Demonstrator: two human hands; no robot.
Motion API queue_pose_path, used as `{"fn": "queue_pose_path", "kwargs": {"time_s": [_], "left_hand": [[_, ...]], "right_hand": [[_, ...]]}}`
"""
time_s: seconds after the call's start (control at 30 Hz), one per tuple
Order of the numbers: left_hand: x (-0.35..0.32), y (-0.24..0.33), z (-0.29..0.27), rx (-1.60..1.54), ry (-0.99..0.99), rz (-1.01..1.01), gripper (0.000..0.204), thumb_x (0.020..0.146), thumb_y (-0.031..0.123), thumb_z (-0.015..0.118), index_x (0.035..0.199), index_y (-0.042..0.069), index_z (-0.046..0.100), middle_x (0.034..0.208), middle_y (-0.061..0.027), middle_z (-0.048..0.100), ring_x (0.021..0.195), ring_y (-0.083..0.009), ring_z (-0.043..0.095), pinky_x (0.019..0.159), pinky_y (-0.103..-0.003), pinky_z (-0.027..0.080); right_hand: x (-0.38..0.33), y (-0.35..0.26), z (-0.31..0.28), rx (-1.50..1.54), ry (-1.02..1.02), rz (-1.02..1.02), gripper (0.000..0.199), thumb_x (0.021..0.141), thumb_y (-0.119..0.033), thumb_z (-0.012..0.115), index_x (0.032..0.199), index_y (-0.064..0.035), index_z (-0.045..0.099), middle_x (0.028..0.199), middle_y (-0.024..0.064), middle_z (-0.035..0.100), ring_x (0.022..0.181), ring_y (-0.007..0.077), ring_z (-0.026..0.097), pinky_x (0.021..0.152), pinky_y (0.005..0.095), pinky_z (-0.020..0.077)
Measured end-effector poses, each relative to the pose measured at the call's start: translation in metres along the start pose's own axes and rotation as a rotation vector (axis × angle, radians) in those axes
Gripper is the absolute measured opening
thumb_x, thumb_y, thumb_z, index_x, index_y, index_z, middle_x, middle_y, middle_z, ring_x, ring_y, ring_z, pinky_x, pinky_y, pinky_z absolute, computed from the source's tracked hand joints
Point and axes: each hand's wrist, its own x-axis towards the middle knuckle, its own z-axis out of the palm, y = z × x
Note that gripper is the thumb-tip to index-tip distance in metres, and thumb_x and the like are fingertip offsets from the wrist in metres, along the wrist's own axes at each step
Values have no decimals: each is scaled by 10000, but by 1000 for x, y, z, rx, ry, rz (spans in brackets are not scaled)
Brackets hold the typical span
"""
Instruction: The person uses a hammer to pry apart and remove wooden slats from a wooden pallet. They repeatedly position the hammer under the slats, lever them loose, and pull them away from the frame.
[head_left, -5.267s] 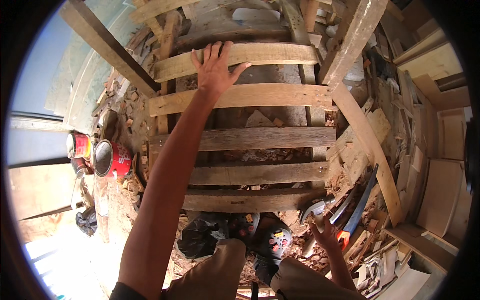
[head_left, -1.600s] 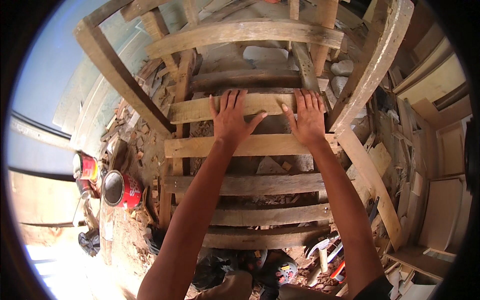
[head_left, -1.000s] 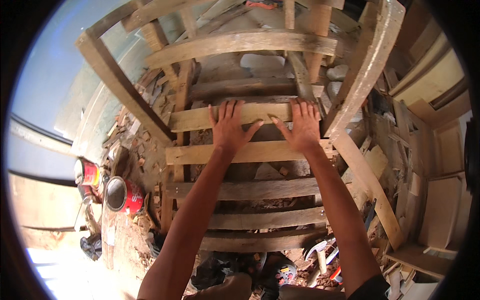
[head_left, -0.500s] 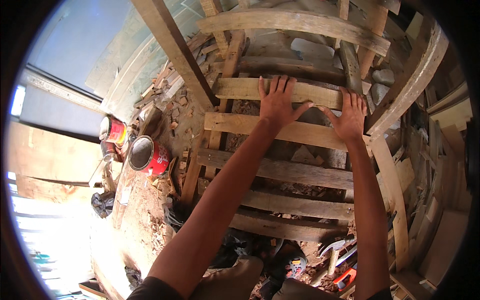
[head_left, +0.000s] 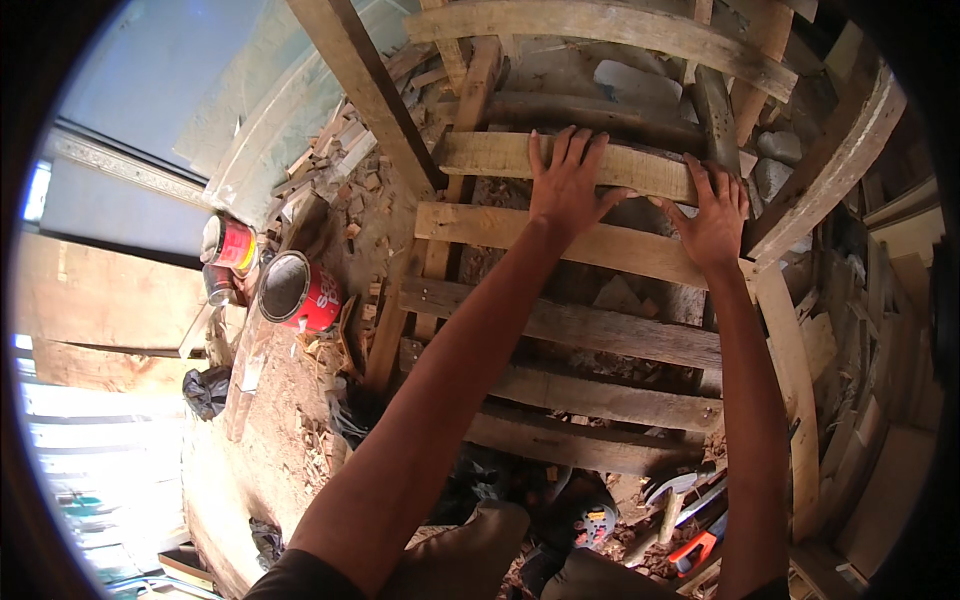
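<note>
A wooden frame of rough slats (head_left: 560, 325) lies on the dirt floor in front of me. My left hand (head_left: 568, 182) lies flat with fingers spread on an upper slat (head_left: 490, 155). My right hand (head_left: 716, 212) presses flat on the same slat further right, next to a slanted side rail (head_left: 830, 190). Neither hand holds anything. Both forearms reach up from the lower edge, across the lower slats.
Two red paint cans (head_left: 300, 291) (head_left: 228, 243) stand on the dirt at the left, among wood chips. A long diagonal beam (head_left: 365, 90) runs up left of the frame. Hand tools with an orange handle (head_left: 695, 548) lie at the lower right. Stacked boards (head_left: 890, 330) fill the right side.
My right hand came up from beside my knee to the slat next to my left hand. Both hands stay flat; the view has swung, shifting the frame right and cans into fuller view.
</note>
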Motion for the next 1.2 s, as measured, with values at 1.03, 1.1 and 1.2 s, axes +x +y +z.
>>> {"fn": "queue_pose_path", "kwargs": {"time_s": [1.03,1.1,1.2], "left_hand": [[5,4,-5,-1,-40,-10,840,842,691,647,1454,145,465,1471,-96,481,1442,-295,353,1203,-639,77],[8,2,-4,0,-32,-9,846,842,693,644,1460,145,462,1476,-96,479,1446,-293,345,1205,-636,74],[5,-1,-6,20,-81,-34,886,857,739,579,1493,142,430,1508,-99,448,1474,-280,303,1215,-636,50]], "right_hand": [[6,0,-5,-17,-118,69,816,828,-657,683,1461,-185,480,1412,130,489,1374,363,396,1193,518,239],[5,1,-1,6,-53,58,794,815,-598,738,1436,-169,492,1369,124,503,1348,358,409,1179,526,246],[5,-3,-4,30,-46,43,790,811,-589,748,1435,-170,505,1373,124,514,1345,353,417,1180,522,249]]}}
